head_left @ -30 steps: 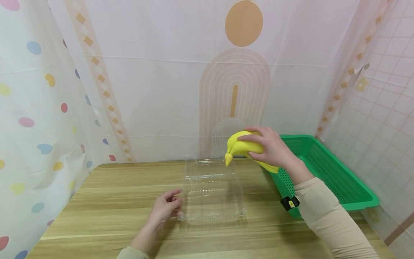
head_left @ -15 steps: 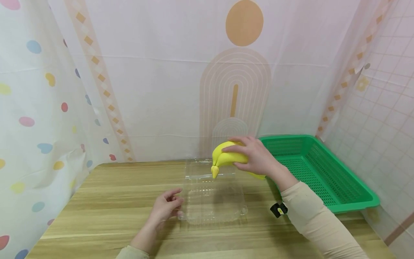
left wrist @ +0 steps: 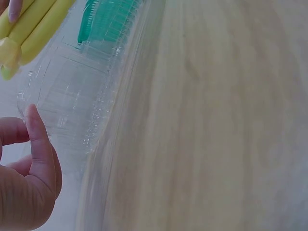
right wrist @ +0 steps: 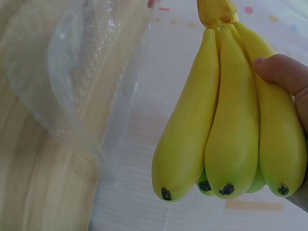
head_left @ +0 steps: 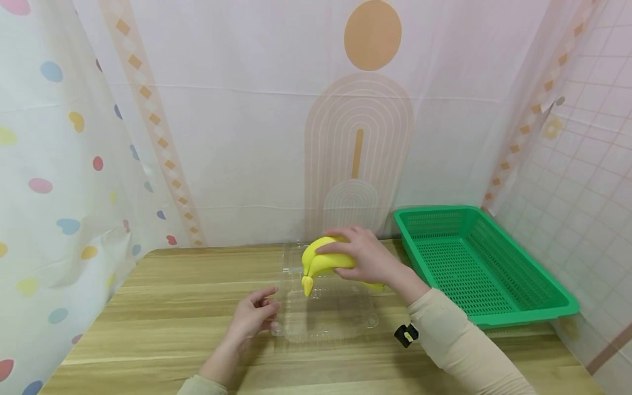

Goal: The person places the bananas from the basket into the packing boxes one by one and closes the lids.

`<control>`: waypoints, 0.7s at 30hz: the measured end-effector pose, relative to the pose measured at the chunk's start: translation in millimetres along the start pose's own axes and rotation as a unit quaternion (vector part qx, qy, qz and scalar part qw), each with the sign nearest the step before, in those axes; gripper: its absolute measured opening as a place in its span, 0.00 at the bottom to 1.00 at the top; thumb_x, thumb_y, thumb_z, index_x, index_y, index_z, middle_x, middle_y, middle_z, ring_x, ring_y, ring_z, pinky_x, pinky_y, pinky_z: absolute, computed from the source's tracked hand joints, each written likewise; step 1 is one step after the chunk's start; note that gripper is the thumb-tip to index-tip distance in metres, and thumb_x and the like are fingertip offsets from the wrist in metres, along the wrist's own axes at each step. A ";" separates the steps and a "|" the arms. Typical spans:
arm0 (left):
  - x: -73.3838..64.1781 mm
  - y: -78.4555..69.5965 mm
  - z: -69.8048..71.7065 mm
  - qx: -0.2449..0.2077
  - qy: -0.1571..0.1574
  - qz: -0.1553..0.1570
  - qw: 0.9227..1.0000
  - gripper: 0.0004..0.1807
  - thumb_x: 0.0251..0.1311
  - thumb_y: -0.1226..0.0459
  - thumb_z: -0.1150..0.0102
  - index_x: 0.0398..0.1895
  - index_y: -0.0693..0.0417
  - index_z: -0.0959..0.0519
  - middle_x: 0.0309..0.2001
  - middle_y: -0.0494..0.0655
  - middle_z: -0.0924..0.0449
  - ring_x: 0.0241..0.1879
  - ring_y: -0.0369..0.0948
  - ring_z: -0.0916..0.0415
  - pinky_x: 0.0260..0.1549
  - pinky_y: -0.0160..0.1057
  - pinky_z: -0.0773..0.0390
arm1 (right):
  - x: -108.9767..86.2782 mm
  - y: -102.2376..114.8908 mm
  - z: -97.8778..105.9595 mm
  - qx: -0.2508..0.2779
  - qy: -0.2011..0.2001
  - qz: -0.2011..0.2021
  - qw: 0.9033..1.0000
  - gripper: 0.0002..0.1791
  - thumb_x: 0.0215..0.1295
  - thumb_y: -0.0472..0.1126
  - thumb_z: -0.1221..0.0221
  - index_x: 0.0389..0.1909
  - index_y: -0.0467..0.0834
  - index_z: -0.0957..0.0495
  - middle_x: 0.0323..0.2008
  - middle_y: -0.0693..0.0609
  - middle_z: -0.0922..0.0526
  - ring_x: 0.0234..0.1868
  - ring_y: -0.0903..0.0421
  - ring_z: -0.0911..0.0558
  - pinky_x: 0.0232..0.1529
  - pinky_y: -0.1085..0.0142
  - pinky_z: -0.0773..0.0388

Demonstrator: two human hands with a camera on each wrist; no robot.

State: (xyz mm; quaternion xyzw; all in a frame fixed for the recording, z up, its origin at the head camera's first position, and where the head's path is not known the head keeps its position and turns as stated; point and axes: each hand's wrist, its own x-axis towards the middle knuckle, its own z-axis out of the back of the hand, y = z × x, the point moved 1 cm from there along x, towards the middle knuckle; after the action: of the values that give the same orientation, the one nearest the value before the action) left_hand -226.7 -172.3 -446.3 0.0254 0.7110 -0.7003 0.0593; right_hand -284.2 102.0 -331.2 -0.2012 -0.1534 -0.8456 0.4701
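Observation:
A bunch of yellow bananas (head_left: 326, 259) is in my right hand (head_left: 367, 258), which grips it from above with fingers and thumb spread round it. The bunch hangs above an open clear plastic clamshell container (head_left: 328, 321), stem end toward the left. In the right wrist view the bananas (right wrist: 231, 125) show dark tips and greenish ends, with the thumb pressed along one. At the container's left edge is my left hand (head_left: 254, 315). Its bent fingers and thumb hold the edge; how firmly is hard to see. The left wrist view shows the fingertips against the container wall (left wrist: 67, 96).
To the right stands a green plastic basket (head_left: 518, 312) with perforated walls. A wooden table (head_left: 173, 307) carries everything. Patterned curtains (head_left: 247, 164) hang close behind and along both sides. A small black device (head_left: 406, 334) sits at the right wrist.
The right hand has carried the bananas left and downward, from beside the green basket to over the clear container. The left hand and the container stay in place.

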 end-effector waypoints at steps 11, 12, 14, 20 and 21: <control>1.5 2.8 -0.5 -0.005 -0.008 -0.003 1.000 0.29 0.59 0.78 0.41 0.65 0.74 0.33 0.34 0.50 0.30 0.25 0.39 0.30 0.21 0.32 0.18 | 3.2 10.4 -27.4 0.002 0.048 -0.008 0.999 0.27 0.58 0.46 0.31 0.60 0.61 0.22 0.65 0.50 0.28 0.59 0.47 0.28 0.56 0.51 0.29; 1.5 2.7 -0.4 -0.004 -0.009 -0.002 1.000 0.29 0.59 0.78 0.41 0.65 0.74 0.33 0.34 0.50 0.30 0.25 0.39 0.30 0.21 0.32 0.19 | 3.3 11.3 -29.7 0.002 0.053 -0.011 0.999 0.27 0.58 0.47 0.31 0.60 0.61 0.22 0.66 0.50 0.28 0.60 0.48 0.29 0.57 0.51 0.29; 1.5 2.6 -0.3 -0.002 -0.009 -0.001 1.000 0.28 0.59 0.78 0.41 0.65 0.74 0.33 0.34 0.50 0.30 0.25 0.39 0.30 0.21 0.32 0.19 | 3.7 12.8 -34.2 0.000 0.061 -0.015 0.998 0.27 0.58 0.47 0.30 0.60 0.62 0.22 0.66 0.51 0.29 0.61 0.47 0.29 0.60 0.49 0.31; 1.3 1.9 -0.6 0.000 -0.009 0.000 1.000 0.28 0.59 0.77 0.41 0.65 0.74 0.32 0.34 0.49 0.30 0.25 0.39 0.30 0.21 0.32 0.19 | 3.8 17.9 -45.1 -0.009 0.070 -0.011 0.997 0.27 0.58 0.48 0.31 0.60 0.64 0.22 0.66 0.53 0.29 0.62 0.47 0.29 0.59 0.48 0.30; 1.1 1.6 -0.7 0.000 -0.009 0.000 1.000 0.28 0.59 0.77 0.41 0.65 0.74 0.32 0.34 0.49 0.30 0.25 0.39 0.30 0.21 0.32 0.19 | 3.5 18.7 -47.0 -0.009 0.071 -0.009 0.997 0.27 0.58 0.48 0.31 0.60 0.64 0.22 0.66 0.52 0.28 0.61 0.47 0.29 0.58 0.49 0.29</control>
State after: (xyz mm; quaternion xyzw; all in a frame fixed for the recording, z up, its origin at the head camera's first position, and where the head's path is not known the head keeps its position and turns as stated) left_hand -227.7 -171.6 -448.0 0.0195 0.7101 -0.7008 0.0656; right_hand -279.1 68.8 -369.1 -0.1431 -0.1143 -0.8634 0.4701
